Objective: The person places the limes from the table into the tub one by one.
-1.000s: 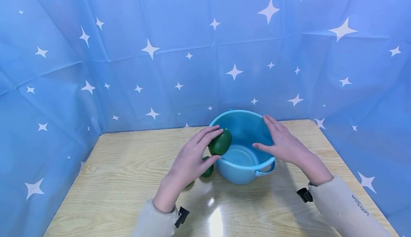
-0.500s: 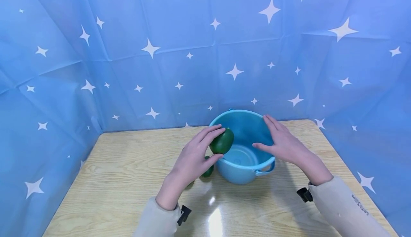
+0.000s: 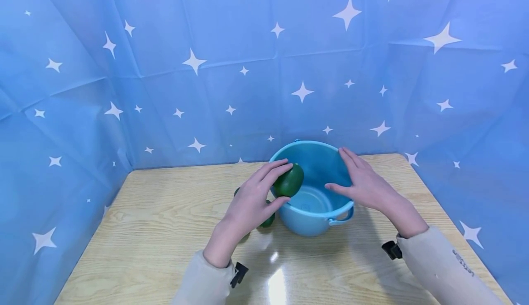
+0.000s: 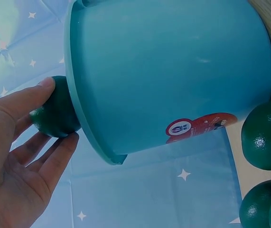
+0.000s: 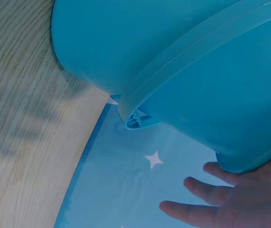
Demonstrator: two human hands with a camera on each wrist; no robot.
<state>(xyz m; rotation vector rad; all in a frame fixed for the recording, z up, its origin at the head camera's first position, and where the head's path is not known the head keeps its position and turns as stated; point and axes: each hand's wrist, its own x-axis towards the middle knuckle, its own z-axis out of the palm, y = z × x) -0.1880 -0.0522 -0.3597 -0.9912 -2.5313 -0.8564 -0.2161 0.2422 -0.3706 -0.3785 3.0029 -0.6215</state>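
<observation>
My left hand holds a glossy dark green oval fruit between thumb and fingers, at the left rim of a light blue bucket. The left wrist view shows this fruit close by the bucket's rim, part of it hidden behind the rim. My right hand rests at the bucket's right rim, its thumb over the opening. In the right wrist view the fingers are straight and spread past the rim. The part of the bucket's floor that shows has nothing on it.
More green fruits lie on the wooden table left of the bucket, partly hidden by my left hand; several show in the left wrist view. A blue star-patterned cloth hangs behind and at both sides.
My left hand has moved slightly right with the green fruit, further over the bucket's opening. The right hand and the bucket have stayed in place.
</observation>
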